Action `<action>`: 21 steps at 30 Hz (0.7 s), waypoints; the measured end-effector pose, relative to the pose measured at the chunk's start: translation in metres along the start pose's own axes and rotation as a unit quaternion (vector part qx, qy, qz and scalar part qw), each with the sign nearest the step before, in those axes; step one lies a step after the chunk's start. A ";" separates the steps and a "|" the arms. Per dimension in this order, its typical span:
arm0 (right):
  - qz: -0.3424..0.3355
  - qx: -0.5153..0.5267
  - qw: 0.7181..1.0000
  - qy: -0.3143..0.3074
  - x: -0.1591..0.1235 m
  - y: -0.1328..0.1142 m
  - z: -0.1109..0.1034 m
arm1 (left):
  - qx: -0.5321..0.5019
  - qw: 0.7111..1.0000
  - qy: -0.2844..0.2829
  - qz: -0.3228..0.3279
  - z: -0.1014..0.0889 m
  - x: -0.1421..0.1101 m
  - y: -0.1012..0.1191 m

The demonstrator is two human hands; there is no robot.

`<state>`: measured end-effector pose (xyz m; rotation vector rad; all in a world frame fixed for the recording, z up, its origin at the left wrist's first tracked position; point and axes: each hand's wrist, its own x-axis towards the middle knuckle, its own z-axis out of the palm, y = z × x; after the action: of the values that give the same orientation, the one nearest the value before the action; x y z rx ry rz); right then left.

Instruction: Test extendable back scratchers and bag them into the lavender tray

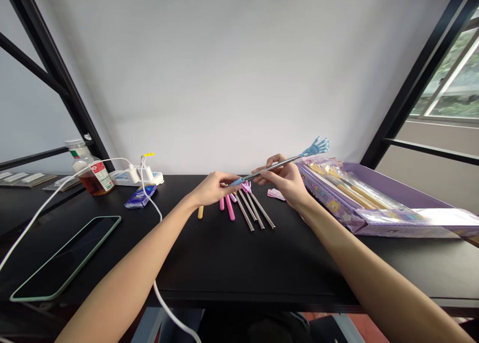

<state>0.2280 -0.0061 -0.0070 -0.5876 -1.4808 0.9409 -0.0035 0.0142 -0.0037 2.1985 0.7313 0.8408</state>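
Note:
A back scratcher (275,166) with a blue hand-shaped head, a metal rod and a blue grip is held above the desk, slanting up to the right. My left hand (213,188) pinches its blue grip at the lower end. Farther up, my right hand (286,180) has its fingers closed around the metal rod, below the head. Whether grip and rod are fully joined, I cannot tell. Beneath my hands lie several metal rods (258,210), one or more with pink hand-shaped heads (246,186). Pink grips (229,208) and a yellow grip (200,212) lie beside them.
An open purple box (333,208) of wrapped pieces stands at right, near a small pink packet (276,194). Leftward are a phone (67,258), a blue packet (140,196), a power strip (121,177), a bottle (93,175) and a white cable (151,200) crossing the desk (224,268).

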 end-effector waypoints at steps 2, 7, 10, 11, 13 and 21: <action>-0.012 -0.009 1.000 -0.002 0.000 0.000 0.000 | 0.006 1.000 0.011 -0.002 -0.001 0.000 0.001; -0.033 -0.001 0.999 0.012 -0.001 0.002 -0.001 | 0.029 0.999 0.012 -0.007 -0.002 -0.001 0.001; -0.025 0.000 1.000 0.003 -0.001 0.001 0.000 | 0.022 1.000 0.012 -0.007 -0.002 -0.001 0.001; -0.019 -0.001 1.000 -0.001 -0.001 0.001 0.001 | 0.016 1.000 0.011 -0.005 -0.001 -0.001 0.001; -0.006 -0.004 1.000 -0.006 -0.001 0.000 0.001 | 0.008 1.000 0.006 -0.003 -0.001 -0.001 0.001; 0.051 0.005 0.998 -0.020 -0.001 -0.004 -0.005 | -0.022 0.999 0.034 -0.025 -0.001 -0.003 -0.002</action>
<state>0.2335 -0.0076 -0.0050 -0.6460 -1.4917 1.0446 -0.0064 0.0139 -0.0052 2.1133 0.7908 0.9021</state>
